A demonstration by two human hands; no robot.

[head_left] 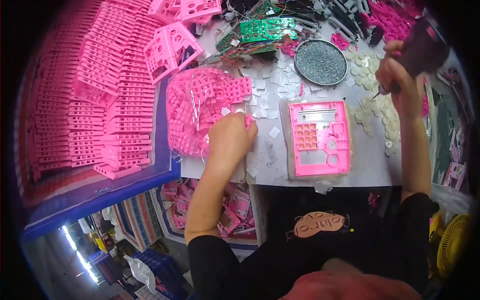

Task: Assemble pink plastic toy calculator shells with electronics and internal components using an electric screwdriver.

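My left hand (231, 134) is at the right edge of a clear plastic bag (192, 110) full of pink button keypads (232, 91). Its fingers are curled together, with a bit of pink keypad (249, 120) showing at the fingertips. Raised at the right, my right hand (397, 72) grips a dark power screwdriver (425, 47), its thin bit pointing down and left. Between the hands, a pink plastic housing (322, 159) lies open side up on a padded, plastic-wrapped block (292, 170). An orange-toned key grid (306, 136) sits in it.
Stacked pink housings (110, 75) fill a blue-edged bin at left. A round dish of small screws (320, 62), green circuit boards (267, 30) with wires, white square pieces (280, 77) and pale round discs (372, 107) lie on the table. A yellow fan (454, 245) stands lower right.
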